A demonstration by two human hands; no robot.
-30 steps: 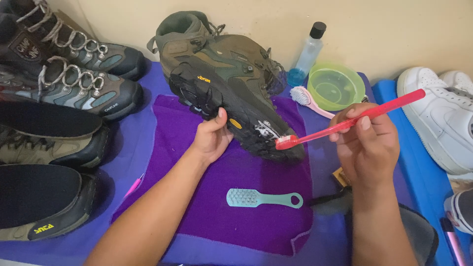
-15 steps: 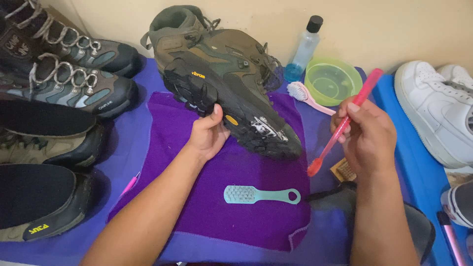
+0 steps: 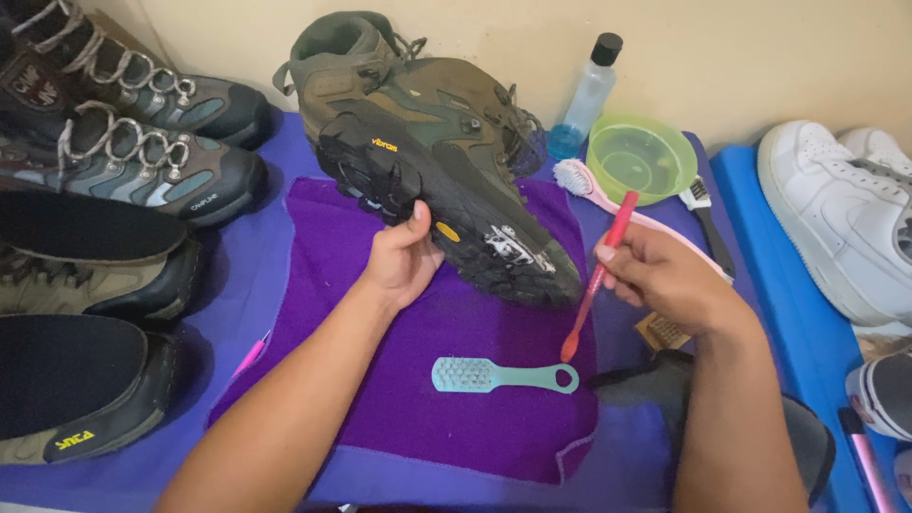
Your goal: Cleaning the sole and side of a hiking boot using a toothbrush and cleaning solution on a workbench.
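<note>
At centre frame, left hand (image 3: 399, 266) has its grip closed on an upturned brown hiking boot's black sole (image 3: 446, 214); right hand (image 3: 665, 275) grips a red toothbrush (image 3: 598, 275) above the purple cloth (image 3: 427, 418).

Matt rubber boot sole (image 3: 446, 214), fuzzy purple cloth (image 3: 456, 418)

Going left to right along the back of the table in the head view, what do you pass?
Grey laced boots → brown boot held by left hand → clear bottle → green bowl → white sneaker.
</note>
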